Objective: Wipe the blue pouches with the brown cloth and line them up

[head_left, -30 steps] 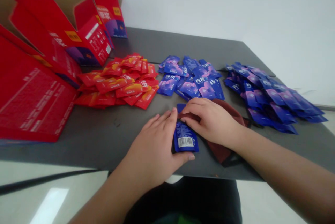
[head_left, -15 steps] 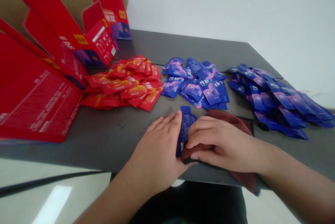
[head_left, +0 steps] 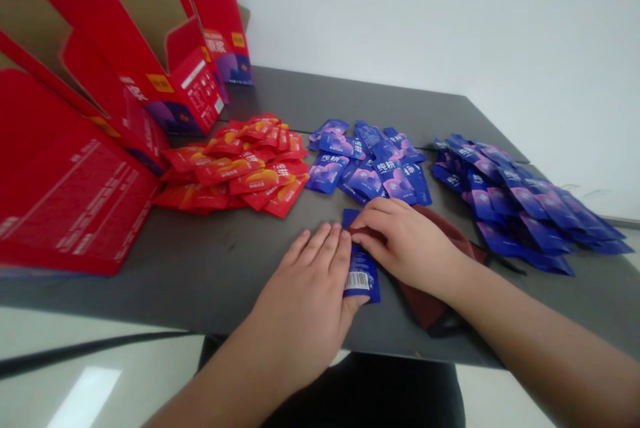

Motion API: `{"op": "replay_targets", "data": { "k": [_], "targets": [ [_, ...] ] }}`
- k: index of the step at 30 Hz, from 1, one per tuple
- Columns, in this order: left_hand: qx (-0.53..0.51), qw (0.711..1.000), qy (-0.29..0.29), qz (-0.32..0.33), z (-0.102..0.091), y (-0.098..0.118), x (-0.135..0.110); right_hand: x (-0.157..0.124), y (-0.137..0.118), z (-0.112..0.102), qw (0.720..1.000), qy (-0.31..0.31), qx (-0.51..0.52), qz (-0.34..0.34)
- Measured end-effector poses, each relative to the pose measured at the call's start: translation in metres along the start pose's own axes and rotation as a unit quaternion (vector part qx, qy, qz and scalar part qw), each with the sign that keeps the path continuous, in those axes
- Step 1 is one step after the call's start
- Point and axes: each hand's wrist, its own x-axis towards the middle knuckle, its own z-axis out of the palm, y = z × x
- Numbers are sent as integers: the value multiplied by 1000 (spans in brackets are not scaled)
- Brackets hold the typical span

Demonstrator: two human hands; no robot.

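Note:
A blue pouch (head_left: 361, 276) lies flat on the dark grey table, its printed back with a barcode facing up. My left hand (head_left: 307, 301) rests flat over the pouch's left side, fingers stretched out and the thumb at its bottom edge. Bunched in my right hand (head_left: 407, 241) is a brown cloth (head_left: 425, 305), pinched between thumb and fingers at the upper part of the pouch. The cloth trails under the wrist toward the table's front edge. Part of the pouch is hidden by both hands.
Red pouches (head_left: 240, 168) are heaped on the left. Blue pouches (head_left: 370, 165) lie behind my hands, with a larger blue pile (head_left: 520, 195) at the right. Tall red cartons (head_left: 75, 181) with open fronts stand along the left side. A white wall (head_left: 400, 15) rises behind the table.
My right hand has moved with the cloth from the lower part of the pouch up toward its top, uncovering the barcode. My left hand stays at the pouch's left side.

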Motion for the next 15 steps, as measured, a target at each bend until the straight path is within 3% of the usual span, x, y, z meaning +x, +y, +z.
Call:
{"op": "replay_targets", "data": {
  "k": [7,9,12,15],
  "targets": [
    [-87,995,25,-31,-10,-5,-20,-5,24,4,980,167,-20,103],
    [-157,981,80,-80,-13,-4,-32,-8,25,4,979,170,-18,111],
    [-254,937,195,-142,-12,4,-37,-8,19,1,991,111,-31,70],
    [-284,910,285,-101,-7,18,-20,-9,6,-9,994,94,-53,23]
  ]
}}
